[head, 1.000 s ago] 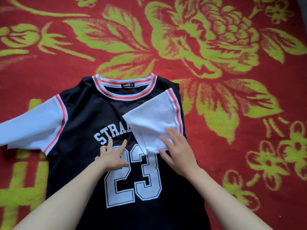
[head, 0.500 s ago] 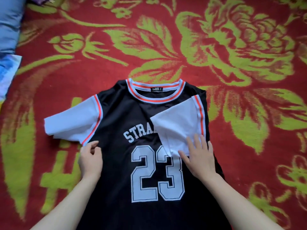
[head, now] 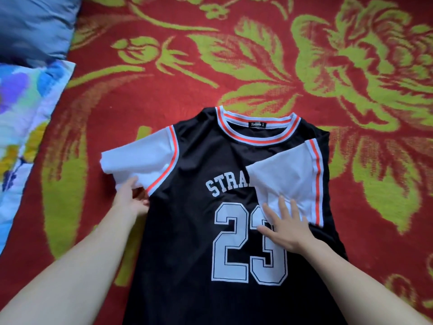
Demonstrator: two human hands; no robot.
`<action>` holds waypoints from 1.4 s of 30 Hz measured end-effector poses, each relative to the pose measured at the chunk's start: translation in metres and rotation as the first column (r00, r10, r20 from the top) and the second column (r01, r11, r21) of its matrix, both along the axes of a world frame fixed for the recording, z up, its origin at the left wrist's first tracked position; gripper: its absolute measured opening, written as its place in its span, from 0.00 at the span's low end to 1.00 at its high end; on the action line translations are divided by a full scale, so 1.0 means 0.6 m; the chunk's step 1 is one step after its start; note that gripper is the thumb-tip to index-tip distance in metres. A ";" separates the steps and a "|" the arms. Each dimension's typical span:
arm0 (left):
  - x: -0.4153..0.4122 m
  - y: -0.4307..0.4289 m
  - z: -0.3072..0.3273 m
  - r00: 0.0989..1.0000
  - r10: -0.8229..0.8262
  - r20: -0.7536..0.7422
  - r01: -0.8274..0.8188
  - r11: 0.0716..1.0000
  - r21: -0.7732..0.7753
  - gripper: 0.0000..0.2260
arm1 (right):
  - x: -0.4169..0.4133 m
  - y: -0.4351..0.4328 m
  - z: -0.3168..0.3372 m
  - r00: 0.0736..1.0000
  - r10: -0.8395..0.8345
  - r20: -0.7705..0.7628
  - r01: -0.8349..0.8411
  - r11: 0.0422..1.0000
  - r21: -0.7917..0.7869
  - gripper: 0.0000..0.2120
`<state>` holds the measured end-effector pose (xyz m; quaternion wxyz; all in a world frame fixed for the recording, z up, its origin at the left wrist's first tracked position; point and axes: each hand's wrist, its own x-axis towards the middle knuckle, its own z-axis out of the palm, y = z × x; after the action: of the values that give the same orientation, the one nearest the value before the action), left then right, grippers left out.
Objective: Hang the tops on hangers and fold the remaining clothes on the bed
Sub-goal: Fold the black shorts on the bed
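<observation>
A black jersey top [head: 199, 231] with white sleeves, orange trim and a white "23" lies face up on the bed. Its right sleeve [head: 288, 179] is folded inward over the chest and hides part of the lettering. My right hand [head: 285, 228] presses flat on the lower edge of that folded sleeve, fingers spread. The left sleeve [head: 140, 160] lies spread out to the side. My left hand [head: 131, 198] grips the jersey's left edge just under that sleeve, fingers tucked beneath the fabric. No hanger is in view.
The bed is covered by a red blanket [head: 234, 66] with a green flower pattern. A blue pillow [head: 32, 26] and a flowered blue and white cloth [head: 25, 127] lie at the left edge.
My left hand has slid from the jersey's chest to its left edge and taken hold under the sleeve. My right hand stays on the folded sleeve. The view has shifted, showing the pillow.
</observation>
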<state>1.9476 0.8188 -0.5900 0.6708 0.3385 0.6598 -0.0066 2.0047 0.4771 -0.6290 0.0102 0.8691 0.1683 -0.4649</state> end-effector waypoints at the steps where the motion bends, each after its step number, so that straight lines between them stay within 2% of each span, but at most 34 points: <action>1: 0.005 -0.001 0.005 1.000 0.001 0.018 0.000 0.999 -0.045 0.12 | 0.001 0.000 0.000 1.000 -0.003 -0.002 0.003 1.000 0.005 0.34; 3: 0.017 -0.005 0.013 0.998 0.030 0.053 -0.028 0.998 -0.048 0.11 | 0.002 0.003 -0.002 1.000 -0.007 -0.012 0.007 1.000 0.006 0.35; 5: 0.021 -0.009 0.015 0.991 0.122 0.048 -0.124 0.992 0.020 0.09 | 0.001 0.004 -0.002 1.000 -0.007 -0.016 0.007 1.000 0.000 0.35; 8: 0.014 0.000 0.010 0.930 0.365 0.053 -0.367 0.930 0.026 0.04 | 0.000 0.004 0.001 0.999 -0.013 -0.029 0.013 1.000 -0.010 0.35; 9: 0.011 0.004 0.008 0.911 0.408 0.066 -0.412 0.906 0.096 0.02 | 0.001 0.003 0.001 0.999 -0.017 -0.029 0.017 1.000 -0.009 0.35; 10: 0.009 0.005 0.007 0.920 0.384 0.082 -0.392 0.895 0.214 0.06 | 0.001 0.003 0.001 0.999 -0.018 -0.030 0.018 1.000 -0.009 0.36; 11: 0.007 0.002 0.000 0.950 0.301 0.086 -0.309 0.860 0.405 0.08 | 0.001 0.003 0.001 0.999 -0.018 -0.032 0.017 1.000 -0.010 0.36; 12: 0.006 -0.005 -0.005 0.985 0.165 0.057 -0.164 0.755 0.635 0.09 | 0.001 0.002 0.002 0.999 -0.016 -0.035 0.016 1.000 -0.011 0.38; 13: 0.005 -0.017 -0.003 0.999 -0.036 -0.010 0.029 0.572 0.820 0.10 | 0.001 0.002 0.002 0.999 -0.015 -0.036 0.014 1.000 -0.011 0.41; 14: 0.004 -0.036 -0.004 0.960 -0.263 -0.095 0.180 0.322 0.930 0.11 | 0.001 0.002 0.002 0.999 -0.013 -0.034 0.012 1.000 -0.007 0.45; 15: 0.004 -0.056 -0.006 0.867 -0.462 -0.187 0.257 0.093 0.962 0.11 | 0.001 0.003 0.001 0.999 -0.012 -0.033 0.012 1.000 -0.008 0.46; 16: 0.002 -0.072 -0.019 0.733 -0.615 -0.290 0.301 -0.088 0.949 0.14 | 0.001 0.003 0.001 0.999 -0.007 -0.031 0.007 1.000 -0.010 0.45; 17: -0.001 -0.087 -0.030 0.556 -0.716 -0.422 0.334 -0.273 0.902 0.20 | 0.001 0.003 0.001 0.999 -0.006 -0.031 0.006 1.000 -0.013 0.42; 19: -0.016 -0.110 -0.053 0.193 -0.686 -0.702 0.381 -0.607 0.698 0.27 | 0.000 0.001 0.000 1.000 -0.002 -0.030 0.001 1.000 -0.006 0.37; 20: -0.022 -0.120 -0.059 0.037 -0.630 -0.776 0.427 -0.692 0.582 0.30 | 0.001 0.002 0.001 1.000 -0.008 -0.029 0.009 1.000 0.006 0.36; 21: -0.027 -0.129 -0.062 -0.092 -0.591 -0.801 0.509 -0.719 0.472 0.35 | 0.003 0.002 0.002 0.999 -0.015 -0.030 0.015 1.000 0.015 0.35; 22: -0.028 -0.136 -0.065 -0.178 -0.558 -0.810 0.575 -0.727 0.374 0.42 | 0.004 0.003 0.003 1.000 -0.015 -0.025 0.015 1.000 0.014 0.35; 23: -0.028 -0.140 -0.061 -0.220 -0.530 -0.819 0.628 -0.719 0.297 0.46 | 0.003 0.001 0.002 1.000 -0.008 -0.015 0.008 1.000 0.011 0.36; 25: -0.033 -0.143 -0.064 -0.308 -0.513 -0.802 0.685 -0.704 0.188 0.41 | 0.001 0.000 0.006 1.000 0.010 0.002 -0.010 1.000 0.007 0.37; 26: -0.033 -0.144 -0.061 -0.333 -0.527 -0.782 0.705 -0.690 0.165 0.37 | -0.002 0.002 0.007 0.999 0.026 0.039 -0.027 1.000 0.014 0.39; 28: -0.037 -0.144 -0.060 -0.317 -0.548 -0.774 0.703 -0.683 0.195 0.32 | -0.005 0.007 0.016 0.975 0.066 0.211 -0.081 0.995 0.063 0.42; 32: -0.026 -0.131 -0.069 -0.336 -0.570 -0.750 0.694 -0.688 0.212 0.28 | 0.018 -0.020 0.011 0.887 0.048 0.459 -0.155 0.968 0.198 0.30; 35: 0.000 -0.116 -0.060 -0.157 -0.643 -0.750 0.606 -0.662 0.441 0.25 | 0.079 -0.045 0.008 0.780 0.038 0.625 -0.244 0.938 0.248 0.28; 37: 0.024 -0.100 -0.063 -0.013 -0.671 -0.742 0.562 -0.618 0.550 0.21 | 0.145 -0.057 0.020 0.747 -0.060 0.662 -0.158 0.952 0.264 0.25; 38: 0.048 -0.093 -0.063 0.049 -0.676 -0.735 0.569 -0.586 0.577 0.20 | 0.181 -0.060 0.027 0.735 -0.168 0.657 -0.063 0.948 0.313 0.22; 39: 0.067 -0.085 -0.060 0.134 -0.670 -0.730 0.583 -0.543 0.605 0.19 | 0.210 -0.063 0.033 0.716 -0.309 0.626 0.050 0.917 0.395 0.20; 41: 0.117 -0.071 -0.061 0.290 -0.673 -0.680 0.638 -0.394 0.662 0.15 | 0.264 -0.071 0.045 0.724 -0.566 0.394 0.331 0.786 0.522 0.23; 42: 0.140 -0.067 -0.062 0.332 -0.676 -0.658 0.665 -0.327 0.671 0.16 | 0.283 -0.069 0.050 0.709 -0.642 0.290 0.426 0.719 0.550 0.24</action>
<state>2.0315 0.7786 -0.6274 0.1942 0.9627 0.1880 -0.0112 2.1745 0.4354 -0.5988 -0.2874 0.9417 -0.0048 -0.1749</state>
